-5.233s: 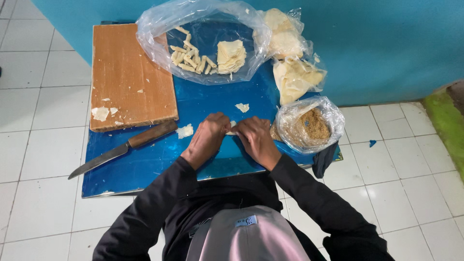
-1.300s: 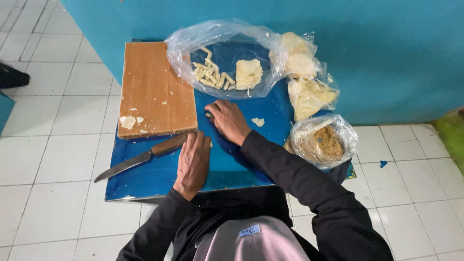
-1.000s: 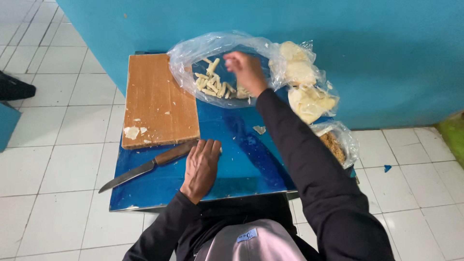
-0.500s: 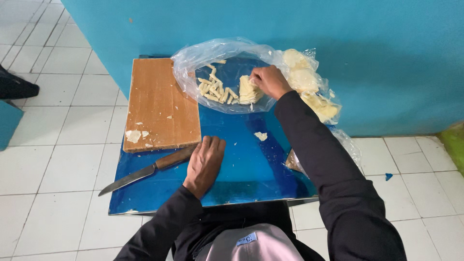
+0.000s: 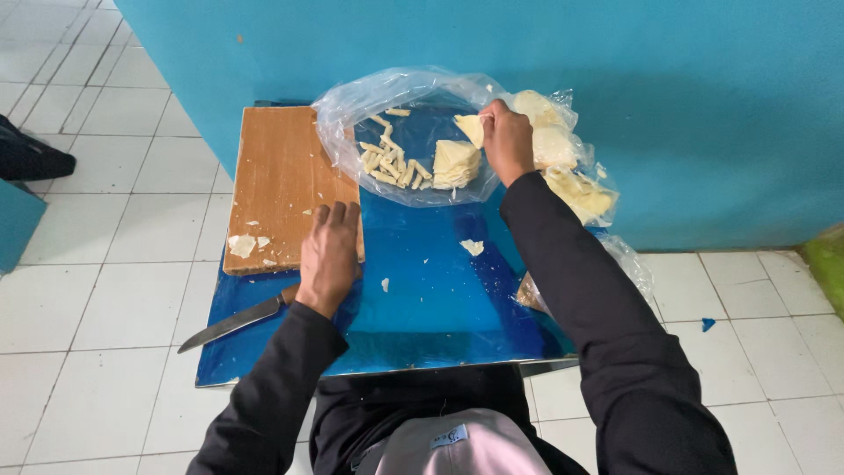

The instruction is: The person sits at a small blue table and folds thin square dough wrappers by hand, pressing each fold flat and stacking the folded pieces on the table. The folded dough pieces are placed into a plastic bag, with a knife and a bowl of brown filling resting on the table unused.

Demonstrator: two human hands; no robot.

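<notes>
My right hand [image 5: 508, 139] is stretched forward over an open clear plastic bag [image 5: 352, 105] and pinches a thin pale triangular sheet [image 5: 472, 128]. Under it in the bag lies a stack of the same pale sheets [image 5: 455, 165] beside several pale cut strips [image 5: 389, 158]. My left hand [image 5: 330, 255] rests flat, palm down, on the near right corner of the wooden cutting board [image 5: 281, 180], holding nothing. A knife [image 5: 233, 321] lies just left of my left wrist on the blue table [image 5: 422, 299].
More bagged pale sheets [image 5: 563, 158] sit at the table's far right against the teal wall [image 5: 668, 97]. Another bag [image 5: 633, 264] is partly hidden behind my right arm. Small pale scraps [image 5: 472, 247] lie on the table and board. White floor tiles surround the table.
My right hand reached from the table's middle out to the plastic bag and now pinches a pale sheet above the stack. My left hand slid forward from beside the knife onto the board's corner.
</notes>
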